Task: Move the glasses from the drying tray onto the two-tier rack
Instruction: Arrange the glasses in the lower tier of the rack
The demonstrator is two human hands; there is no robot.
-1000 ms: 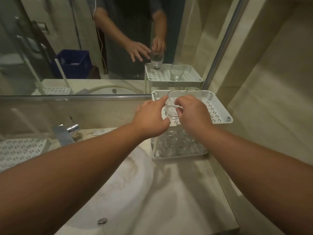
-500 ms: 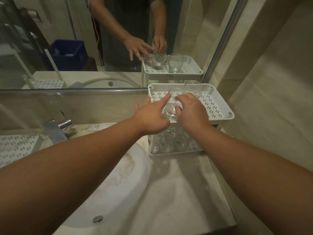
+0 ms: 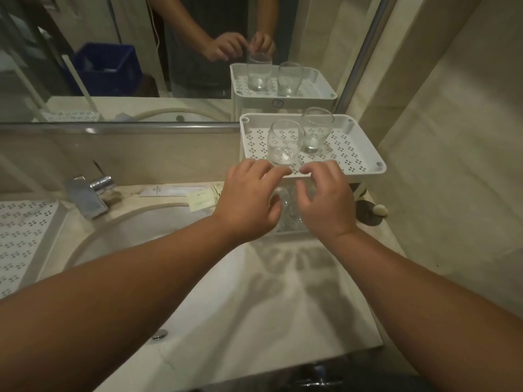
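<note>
Two glasses are seen standing on the top shelf of the two-tier rack [image 3: 365,154], with both hands held just in front of it

The near glass [image 3: 284,144] and the far glass [image 3: 315,130] stand upright, side by side, on the perforated white shelf. The left hand [image 3: 250,203] and right hand [image 3: 325,200] are kept apart, fingers loosely curled and holding nothing. More glasses [image 3: 291,210] are glimpsed on the lower tier behind the hands. The drying tray [image 3: 25,236] is seen at the left edge, beyond the faucet [image 3: 90,193] and sink [image 3: 169,250]

Bare forearms, no sleeves; dark shirt (seen in mirror).
</note>
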